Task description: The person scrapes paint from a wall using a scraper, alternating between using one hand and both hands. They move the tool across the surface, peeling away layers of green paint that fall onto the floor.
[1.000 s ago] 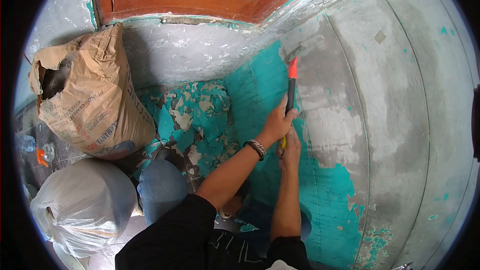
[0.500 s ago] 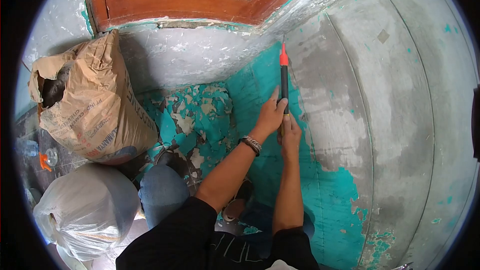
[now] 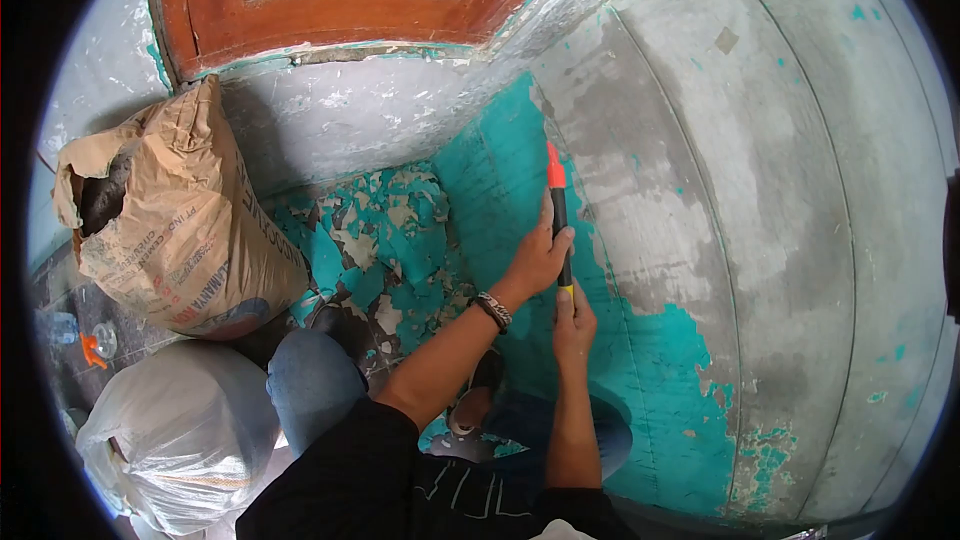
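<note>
A long-handled scraper [image 3: 559, 208] with a red collar, black shaft and yellow band lies along the right-hand wall, its red end toward the corner. Around the black shaft, my left hand [image 3: 536, 258] is closed, thumb over the near side. Lower down, below the yellow band, my right hand [image 3: 575, 330] grips the end of the handle. The scraper's tip overlaps the border between turquoise paint [image 3: 650, 390] and the stripped grey wall [image 3: 640, 200]. Its blade is hardly visible at this angle.
Peeled paint flakes [image 3: 375, 230] cover the floor in the corner. An open brown cement bag [image 3: 190, 230] and a stuffed white plastic sack [image 3: 180, 430] stand at left, near a clear bottle with an orange trigger [image 3: 95, 345]. A brown wooden frame [image 3: 330, 25] is set above the back wall.
Both hands and the scraper have moved down the wall toward me, and the red tip has dropped away from the upper corner. The view has shifted slightly.
</note>
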